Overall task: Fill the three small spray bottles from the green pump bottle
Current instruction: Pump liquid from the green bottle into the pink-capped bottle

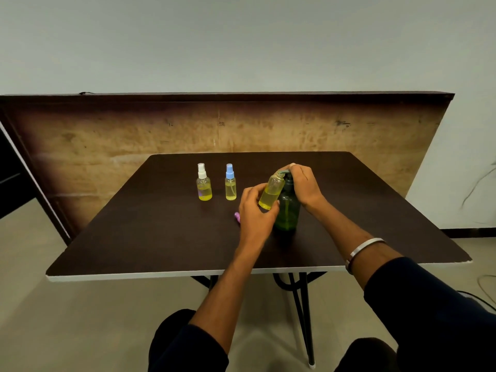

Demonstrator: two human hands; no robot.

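The green pump bottle [287, 210] stands upright on the dark table [161, 237], right of centre. My right hand [304, 185] covers its pump head, fingers curled over it. My left hand [255, 210] grips an uncapped small bottle [271, 193], about half full of yellow liquid, tilted with its mouth under the pump spout. Two small spray bottles stand further back on the left: one with a white cap [204, 182], one with a blue cap [230, 182], both holding yellow liquid. A purple spray cap [237, 216] lies on the table, partly hidden behind my left hand.
A wooden board [134, 140] leans upright behind the table against the wall. The table's white front edge [161, 275] runs just before my knees, with black metal legs [303, 312] beneath. A cable [476, 187] hangs at the right wall.
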